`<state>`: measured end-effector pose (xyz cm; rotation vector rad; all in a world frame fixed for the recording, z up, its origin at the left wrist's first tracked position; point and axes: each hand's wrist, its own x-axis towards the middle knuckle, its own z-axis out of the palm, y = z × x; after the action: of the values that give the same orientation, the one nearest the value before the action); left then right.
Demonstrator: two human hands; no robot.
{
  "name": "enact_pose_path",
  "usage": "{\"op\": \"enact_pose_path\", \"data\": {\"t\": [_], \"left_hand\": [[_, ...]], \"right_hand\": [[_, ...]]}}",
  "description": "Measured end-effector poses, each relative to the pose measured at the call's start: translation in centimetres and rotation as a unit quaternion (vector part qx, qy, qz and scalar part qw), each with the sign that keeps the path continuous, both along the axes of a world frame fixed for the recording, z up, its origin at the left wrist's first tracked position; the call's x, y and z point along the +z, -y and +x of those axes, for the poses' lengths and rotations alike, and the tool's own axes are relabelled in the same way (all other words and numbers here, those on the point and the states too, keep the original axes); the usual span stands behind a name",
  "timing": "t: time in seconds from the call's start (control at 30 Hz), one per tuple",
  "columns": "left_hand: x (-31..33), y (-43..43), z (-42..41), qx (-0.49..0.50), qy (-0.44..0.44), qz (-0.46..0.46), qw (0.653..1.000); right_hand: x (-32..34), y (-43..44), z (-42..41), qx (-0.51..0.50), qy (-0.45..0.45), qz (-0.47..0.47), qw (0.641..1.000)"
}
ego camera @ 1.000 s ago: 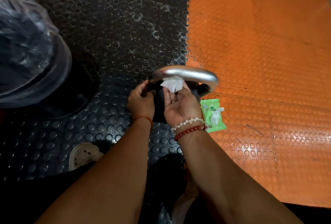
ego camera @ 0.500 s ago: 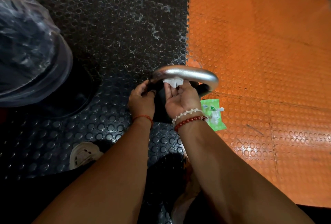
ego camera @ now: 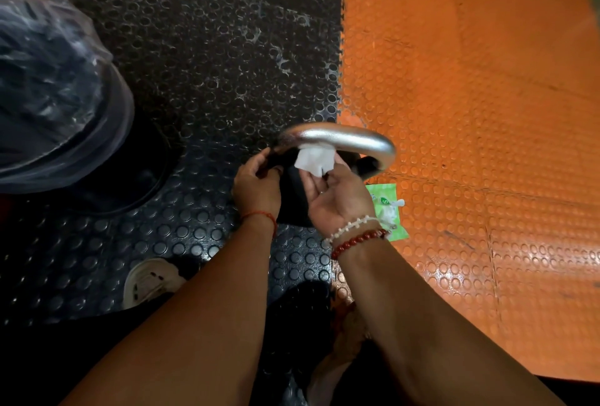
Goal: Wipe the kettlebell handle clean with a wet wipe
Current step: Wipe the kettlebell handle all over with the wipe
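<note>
1. The kettlebell (ego camera: 292,201) sits on the floor right at the seam where the black studded mat (ego camera: 194,65) meets the orange mat (ego camera: 470,113). The body is black and mostly hidden behind the hands. The silver handle (ego camera: 344,141) arches over the top, and its right end curves down over the orange side.

2. The right hand (ego camera: 334,198) is palm-up under the handle. Its fingers are curled up and pinch the white wet wipe (ego camera: 313,160), pressing it against the underside of the handle a bit left of the middle. The wipe is bunched up, and part of it hangs below the bar.

3. The left hand (ego camera: 256,188) grips the kettlebell at the left foot of the handle, with the thumb up by the bar and the fingers curled round the dark side of the body.

4. There's a white bead bracelet (ego camera: 354,227) and a red bead bracelet (ego camera: 360,240) on the right wrist, and a thin red thread (ego camera: 259,215) on the left wrist.

5. A green wipe packet (ego camera: 388,211) lies flat on the orange mat just right of the right wrist, with a bit of white poking out of its opening.

6. Off to the left on the black mat there's a big dark round thing wrapped in clear plastic (ego camera: 48,87). Can't tell what it is.

7. A light-coloured shoe (ego camera: 149,279) shows on the black mat, just above the left forearm in the shot.
</note>
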<state>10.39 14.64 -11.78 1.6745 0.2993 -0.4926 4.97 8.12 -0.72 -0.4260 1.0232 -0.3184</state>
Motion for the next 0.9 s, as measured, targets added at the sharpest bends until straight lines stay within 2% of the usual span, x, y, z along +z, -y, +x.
{"op": "enact_pose_path", "data": {"t": [0.13,0.2,0.27,0.37,0.5,0.53,0.6,0.63,0.67,0.8,0.87,0.9], "left_hand": [[0.1,0.0,-0.1,0.0,-0.002,0.004,1.0],[0.2,0.0,-0.1,-0.001,-0.005,-0.002,1.0],[0.4,0.1,0.0,-0.004,-0.006,-0.015,1.0],[0.7,0.1,0.0,-0.006,-0.015,-0.024,1.0],[0.9,0.1,-0.1,0.001,-0.021,-0.029,0.999],[1.0,0.1,-0.1,0.001,-0.02,-0.032,0.999],[1.0,0.1,-0.1,-0.005,-0.013,-0.025,1.0],[0.9,0.1,0.0,-0.009,-0.009,-0.019,1.0],[0.8,0.1,-0.1,-0.011,-0.006,-0.016,1.0],[1.0,0.1,0.0,-0.012,-0.011,-0.015,1.0],[1.2,0.1,0.0,-0.009,-0.015,-0.022,1.0],[1.3,0.1,-0.1,-0.007,-0.014,-0.025,1.0]], "right_hand": [[1.9,1.7,-2.5,0.088,0.027,-0.055,0.994],[3.6,3.4,-2.4,0.11,0.027,-0.13,0.985],[5.4,5.6,-1.7,0.107,0.013,-0.257,0.96],[6.9,8.2,-0.5,0.146,-0.045,-0.478,0.865],[6.7,8.7,0.6,0.241,-0.083,-0.59,0.766],[6.8,8.6,1.2,0.273,-0.101,-0.616,0.732],[6.9,8.3,2.9,0.372,-0.156,-0.668,0.625],[6.8,8.3,4.0,0.423,-0.184,-0.674,0.577],[6.8,8.3,5.1,0.471,-0.205,-0.663,0.545],[5.8,9.2,9.1,0.624,-0.266,-0.571,0.462],[5.3,9.6,10.3,0.679,-0.279,-0.54,0.412],[5.2,9.6,10.6,0.695,-0.284,-0.526,0.399]]}}
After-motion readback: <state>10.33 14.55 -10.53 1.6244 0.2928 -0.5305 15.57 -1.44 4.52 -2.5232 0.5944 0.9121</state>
